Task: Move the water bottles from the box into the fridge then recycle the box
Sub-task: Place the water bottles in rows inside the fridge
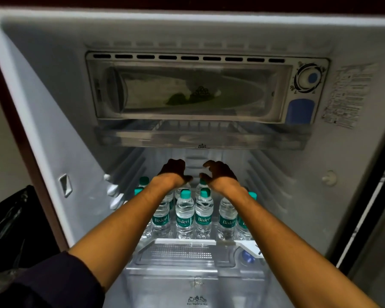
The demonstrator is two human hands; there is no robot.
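Several small clear water bottles [185, 215] with green caps and green Bisleri labels stand upright in rows on the fridge shelf [187, 242]. Both my arms reach deep into the fridge above them. My left hand [172, 171] hovers over the back rows with its fingers curled down, and nothing shows in it. My right hand [218, 172] is beside it, fingers spread and bent, also with nothing in it. My forearms hide some of the bottles at the left and right. No box is in view.
Above the hands sit a chiller tray [200, 138] and the freezer compartment [191, 90] with a thermostat dial [309, 77]. A clear crisper cover [187, 256] lies below the shelf. A black plastic bag [9, 227] lies at the left outside the fridge.
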